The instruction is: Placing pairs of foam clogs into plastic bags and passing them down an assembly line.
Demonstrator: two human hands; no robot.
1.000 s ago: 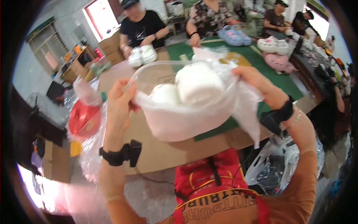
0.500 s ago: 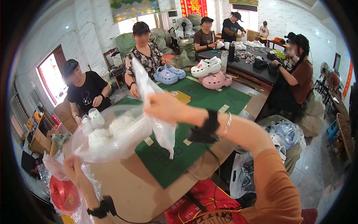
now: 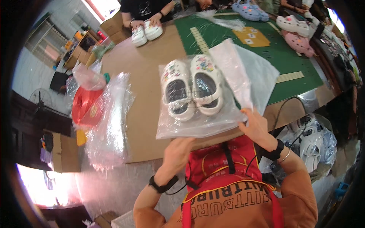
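Observation:
A pair of white clogs (image 3: 192, 89) with colourful charms lies inside a clear plastic bag (image 3: 171, 131) on the table before me. Their toes point away from me. To the right of the shoes a frosted white plastic bag (image 3: 262, 76) is spread over the green mat, its near corner narrowing toward my right hand (image 3: 255, 124). Thumb and fingers of that hand are pinched on this corner, beside the clear bag's right edge. My left hand (image 3: 178, 154) is at the near edge of the clear bag; its fingers are blurred and partly hidden, so their grip cannot be made out.
Across the table a person's hands touch another pair of white clogs (image 3: 146, 33). Blue clogs (image 3: 250, 10) and pink clogs (image 3: 298, 43) stand on the green mat (image 3: 304, 81). Loose clear plastic bags (image 3: 112, 125) and a red roll (image 3: 85, 104) lie at the left table edge.
The bagged clogs, held up at the left before, now lie flat on the table in front of me. Both hands have come down toward me, and the frosted bag now rests on the mat.

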